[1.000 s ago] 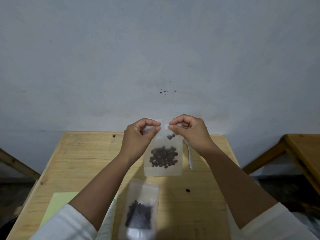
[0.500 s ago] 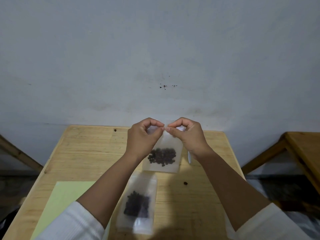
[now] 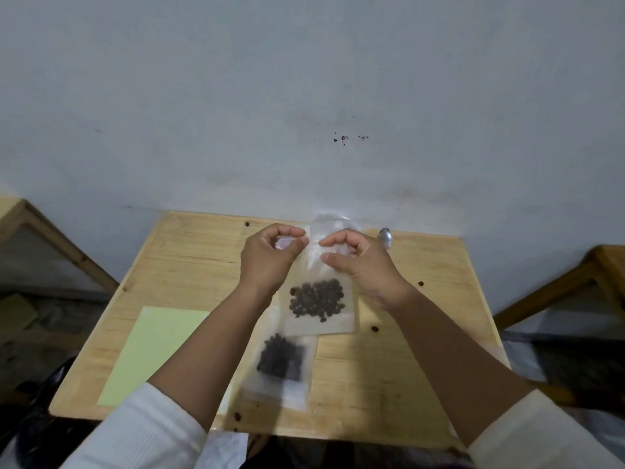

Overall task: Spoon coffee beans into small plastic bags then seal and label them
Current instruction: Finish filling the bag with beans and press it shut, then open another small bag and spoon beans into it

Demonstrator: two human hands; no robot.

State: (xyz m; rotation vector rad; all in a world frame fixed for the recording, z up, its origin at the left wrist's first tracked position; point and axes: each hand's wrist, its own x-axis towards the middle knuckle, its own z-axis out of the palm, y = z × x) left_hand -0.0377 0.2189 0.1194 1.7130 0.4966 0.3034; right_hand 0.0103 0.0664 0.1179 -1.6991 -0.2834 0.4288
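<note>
Head cam, I see both hands up over the far half of the wooden table (image 3: 189, 265). Left hand (image 3: 270, 262) has fingers curled, thumb and forefinger pinching the top left edge of the clear plastic bag (image 3: 324, 319). Right hand (image 3: 358, 262) is curled the same way with thumb and forefinger tips on the bag's top right edge; looks like a pinch, but the plastic is blurred there, so I can't tell how firm the contact is. The two pinch points are close together, small gap between them. Bag hangs roughly upright between the hands, at centre of view, coffee beans (image 3: 318, 299) pooled in its lower half. Whether the top strip is closed, I can't tell. Second bag of beans (image 3: 282, 367) lies flat on the table at 6 o'clock from the held one, its top edge tucked under the held bag's bottom edge in this view. Pale green sheet (image 3: 148, 350) lies at 8 o'clock from the held bag, partly under the left forearm. Spoon (image 3: 385, 236) shows its bowl only, at 2 o'clock, just behind the right hand. A few loose beans (image 3: 374, 329) are scattered on the tabletop. White sleeves (image 3: 142, 434) at the bottom edge.
</note>
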